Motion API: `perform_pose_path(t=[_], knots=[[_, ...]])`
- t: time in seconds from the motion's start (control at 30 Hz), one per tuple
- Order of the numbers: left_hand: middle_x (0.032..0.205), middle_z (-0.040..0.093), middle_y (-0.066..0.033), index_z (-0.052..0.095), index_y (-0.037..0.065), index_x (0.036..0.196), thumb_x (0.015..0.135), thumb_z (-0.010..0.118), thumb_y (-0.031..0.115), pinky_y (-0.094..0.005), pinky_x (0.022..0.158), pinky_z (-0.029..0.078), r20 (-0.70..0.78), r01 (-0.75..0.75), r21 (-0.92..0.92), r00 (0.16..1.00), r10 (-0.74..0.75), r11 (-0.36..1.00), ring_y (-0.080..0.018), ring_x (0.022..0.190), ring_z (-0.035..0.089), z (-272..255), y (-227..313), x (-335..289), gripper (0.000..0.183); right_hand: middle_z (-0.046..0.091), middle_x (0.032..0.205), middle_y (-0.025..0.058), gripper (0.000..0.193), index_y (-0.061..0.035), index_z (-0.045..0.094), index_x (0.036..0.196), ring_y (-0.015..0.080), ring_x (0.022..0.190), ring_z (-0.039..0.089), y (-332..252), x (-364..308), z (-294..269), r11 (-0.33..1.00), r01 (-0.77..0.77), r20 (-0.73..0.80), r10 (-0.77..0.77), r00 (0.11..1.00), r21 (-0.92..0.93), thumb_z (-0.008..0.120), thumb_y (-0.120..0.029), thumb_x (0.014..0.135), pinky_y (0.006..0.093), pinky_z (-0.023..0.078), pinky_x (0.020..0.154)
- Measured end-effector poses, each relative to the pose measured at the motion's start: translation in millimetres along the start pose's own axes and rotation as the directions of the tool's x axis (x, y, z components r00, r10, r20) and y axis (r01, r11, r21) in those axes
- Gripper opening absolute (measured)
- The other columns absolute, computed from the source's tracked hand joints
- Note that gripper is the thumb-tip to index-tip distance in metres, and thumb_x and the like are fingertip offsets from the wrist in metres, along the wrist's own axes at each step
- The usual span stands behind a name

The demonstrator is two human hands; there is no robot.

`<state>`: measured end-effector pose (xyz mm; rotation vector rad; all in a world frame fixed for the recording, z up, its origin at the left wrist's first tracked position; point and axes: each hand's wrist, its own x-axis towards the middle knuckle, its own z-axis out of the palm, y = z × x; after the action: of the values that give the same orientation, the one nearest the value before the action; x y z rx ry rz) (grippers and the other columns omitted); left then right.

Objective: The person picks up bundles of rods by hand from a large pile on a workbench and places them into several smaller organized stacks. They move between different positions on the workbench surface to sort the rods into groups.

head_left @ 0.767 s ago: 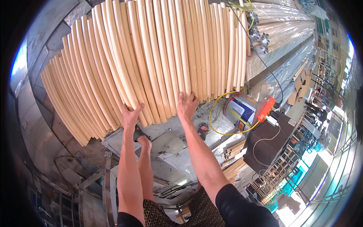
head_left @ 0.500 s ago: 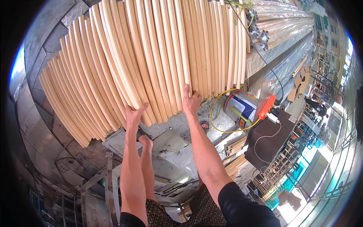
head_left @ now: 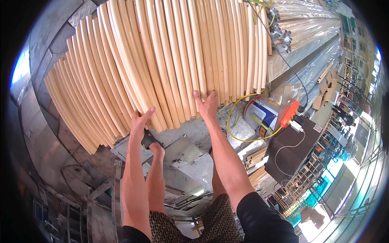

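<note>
A wide stack of long, pale wooden poles (head_left: 170, 69) lies side by side, their near ends toward me in an uneven line. My left hand (head_left: 139, 120) grips pole ends left of the middle, thumb on top and the other fingers partly hidden. Farther right, my right hand (head_left: 208, 107) takes hold at the near ends too. Its thumb and fingers are spread across several poles, and the fingertips are partly out of sight.
Right of the poles stand a paint bucket (head_left: 259, 115), an orange power strip (head_left: 289, 113) with a yellow cable, and a dark box (head_left: 293, 148). Plastic-wrapped bundles (head_left: 308, 36) lie at far right. My sandalled foot (head_left: 150, 139) rests among metal sheets (head_left: 182, 150).
My right hand's thumb and fingers have spread farther apart at the pole ends. My left hand has shifted slightly left and up. The view has moved a little; the poles look otherwise unchanged.
</note>
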<state>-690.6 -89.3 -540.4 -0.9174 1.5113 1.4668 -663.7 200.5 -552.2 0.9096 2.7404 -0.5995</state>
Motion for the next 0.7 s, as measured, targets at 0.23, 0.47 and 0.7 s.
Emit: perform_pose_path(t=[0.23, 0.47, 0.7], knots=[[0.091, 0.061, -0.0124, 0.053, -0.012, 0.114, 0.068, 0.084, 0.046, -0.0299, 0.073, 0.049, -0.123, -0.010, 0.043, 0.992, 0.015, 0.999, -0.0189, 0.082, 0.061, 14.4, 7.5, -4.7, 0.080, 0.045, 0.121, 0.0357, 0.110, 0.0158, 0.042, 0.128, 0.0490, 0.115, 0.048, -12.9, 21.1, 0.9, 0.954, -0.299, 0.089, 0.297, 0.951, 0.002, 0.057, -0.079, 0.075, 0.0525, 0.043, 0.095], [0.083, 0.056, -0.0087, 0.054, -0.009, 0.107, 0.069, 0.081, 0.052, -0.0288, 0.057, 0.046, -0.055, -0.049, 0.025, 0.997, 0.050, 0.998, -0.0147, 0.069, 0.056, 12.2, 7.5, -6.8, 0.077, 0.054, 0.121, 0.0385, 0.109, 0.0173, 0.047, 0.126, 0.0411, 0.119, 0.054, 2.3, 27.9, -11.4, 0.789, -0.401, 0.392, 0.222, 0.893, 0.465, 0.065, -0.075, 0.071, 0.0453, 0.042, 0.101], [0.095, 0.065, -0.0183, 0.049, -0.010, 0.114, 0.071, 0.082, 0.037, -0.0327, 0.073, 0.054, -0.196, -0.239, -0.021, 0.953, 0.230, 0.971, -0.0210, 0.083, 0.066, 45.4, 4.1, -19.1, 0.072, 0.042, 0.135, 0.0386, 0.126, 0.0197, 0.029, 0.137, 0.0430, 0.129, 0.043, -8.7, 14.5, -6.4, 0.808, -0.453, 0.407, 0.295, 0.864, 0.377, 0.079, -0.068, 0.061, 0.0470, 0.036, 0.108]])
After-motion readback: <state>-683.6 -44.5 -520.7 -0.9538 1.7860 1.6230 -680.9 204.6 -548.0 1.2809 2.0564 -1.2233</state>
